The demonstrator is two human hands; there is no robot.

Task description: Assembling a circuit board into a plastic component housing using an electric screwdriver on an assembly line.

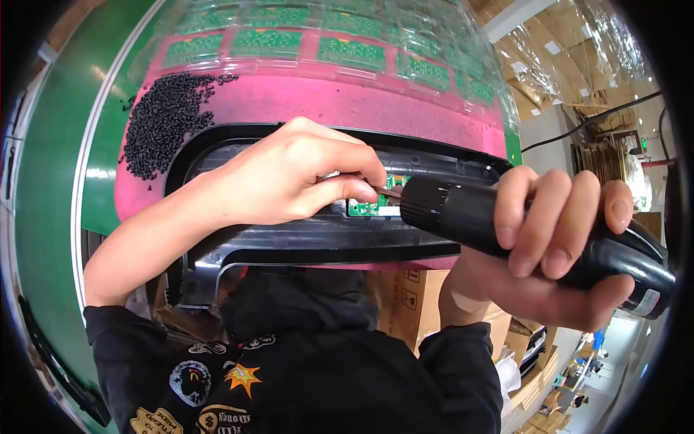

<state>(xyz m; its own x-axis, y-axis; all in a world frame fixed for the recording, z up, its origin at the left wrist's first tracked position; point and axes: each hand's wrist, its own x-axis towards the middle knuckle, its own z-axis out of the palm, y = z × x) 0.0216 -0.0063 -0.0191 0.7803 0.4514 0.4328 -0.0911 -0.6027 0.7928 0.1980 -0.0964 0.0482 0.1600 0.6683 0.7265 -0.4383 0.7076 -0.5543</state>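
The black power screwdriver partly hides the small green circuit board

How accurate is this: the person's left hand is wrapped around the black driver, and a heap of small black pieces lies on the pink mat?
Not quite: the head view shows the right hand wrapped around the black driver; the left hand is at its front end. The rest stands: a heap of small black pieces lies on the pink mat.

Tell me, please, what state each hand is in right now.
Left hand: closed in a pinch at the driver bit; what it grips, if anything, cannot be told.
Right hand: closed, holding the black screwdriver.
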